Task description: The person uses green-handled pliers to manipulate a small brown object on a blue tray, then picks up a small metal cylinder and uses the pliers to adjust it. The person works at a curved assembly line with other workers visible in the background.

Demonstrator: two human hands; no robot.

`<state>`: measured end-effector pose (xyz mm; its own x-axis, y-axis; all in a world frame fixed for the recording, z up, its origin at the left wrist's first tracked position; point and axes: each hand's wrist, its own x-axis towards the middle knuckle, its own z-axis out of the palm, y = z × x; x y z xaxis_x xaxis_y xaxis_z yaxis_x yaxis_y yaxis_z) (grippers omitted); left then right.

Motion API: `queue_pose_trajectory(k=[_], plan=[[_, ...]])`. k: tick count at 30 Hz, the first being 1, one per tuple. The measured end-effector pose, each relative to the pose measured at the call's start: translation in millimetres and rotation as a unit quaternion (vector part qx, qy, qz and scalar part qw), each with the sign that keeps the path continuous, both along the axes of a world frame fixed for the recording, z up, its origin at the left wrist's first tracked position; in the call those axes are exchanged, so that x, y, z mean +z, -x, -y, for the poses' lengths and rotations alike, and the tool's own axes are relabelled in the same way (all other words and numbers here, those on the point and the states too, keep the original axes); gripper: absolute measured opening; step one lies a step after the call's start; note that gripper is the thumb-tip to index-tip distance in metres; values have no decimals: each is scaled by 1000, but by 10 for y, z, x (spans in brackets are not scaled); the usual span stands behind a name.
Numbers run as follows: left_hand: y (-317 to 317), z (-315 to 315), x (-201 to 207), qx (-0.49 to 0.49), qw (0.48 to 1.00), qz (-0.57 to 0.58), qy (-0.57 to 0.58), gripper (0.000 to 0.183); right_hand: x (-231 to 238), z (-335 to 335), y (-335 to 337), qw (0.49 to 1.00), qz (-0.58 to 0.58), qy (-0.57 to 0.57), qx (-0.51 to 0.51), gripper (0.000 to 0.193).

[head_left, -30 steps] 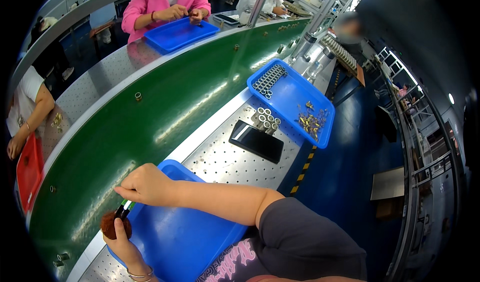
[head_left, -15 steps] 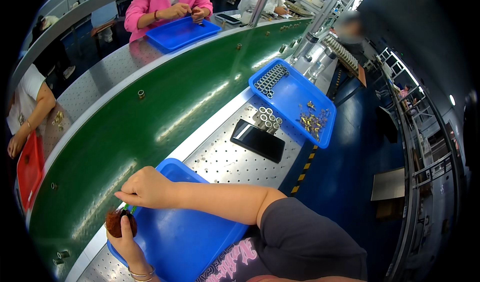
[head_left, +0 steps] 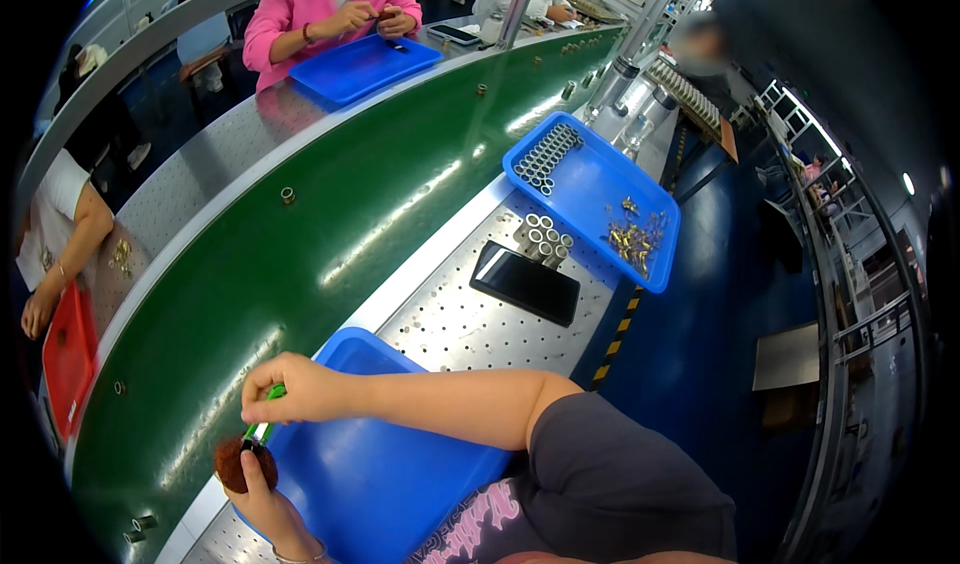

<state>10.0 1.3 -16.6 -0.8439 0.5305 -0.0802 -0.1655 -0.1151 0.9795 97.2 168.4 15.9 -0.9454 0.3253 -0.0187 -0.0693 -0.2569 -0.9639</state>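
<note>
My left hand (head_left: 262, 504) is closed round a reddish-brown, rough-looking round piece (head_left: 230, 461), its thumb across the front. A small dark part shows at the top of that piece. Above it, my right hand (head_left: 295, 389) pinches a slim green two-armed tool (head_left: 266, 420), which looks like tweezers. The tool's lower end meets the dark part, and the exact contact is too small to make out. Both hands are over the left side of a blue tray (head_left: 370, 474).
A black phone (head_left: 525, 282) and several metal rings (head_left: 545, 238) lie on the perforated metal table (head_left: 440, 329). Beyond is a blue tray (head_left: 595, 179) with rings and brass-coloured bits. A green conveyor (head_left: 370, 199) carries scattered rings. Across it, a person in pink (head_left: 290, 24) works.
My right hand has risen slightly away from the brown piece, and more of the green tool shows. My left hand has shifted slightly down, still holding the piece.
</note>
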Motion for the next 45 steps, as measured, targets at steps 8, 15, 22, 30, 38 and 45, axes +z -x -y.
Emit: queue_pose_trajectory(k=[8,15,22,30,38,45], plan=[[-45,1,27,1,1000,-1,7,29,-79,45,-10,996,-62,-66,-28,16],[4,13,-83,-38,999,-11,34,34,29,7,-85,995,-75,-65,-16,14],[14,66,46,-104,989,-55,88,27,-19,37,-66,995,-69,-75,-16,13],[-59,8,189,-56,993,-62,86,27,7,33,-68,988,-49,-142,-30,17],[-13,46,101,-105,990,-39,87,25,-99,157,-72,870,-76,-470,-130,34],[-51,36,173,-119,987,-51,96,27,-108,182,-68,857,-61,-494,-131,36]])
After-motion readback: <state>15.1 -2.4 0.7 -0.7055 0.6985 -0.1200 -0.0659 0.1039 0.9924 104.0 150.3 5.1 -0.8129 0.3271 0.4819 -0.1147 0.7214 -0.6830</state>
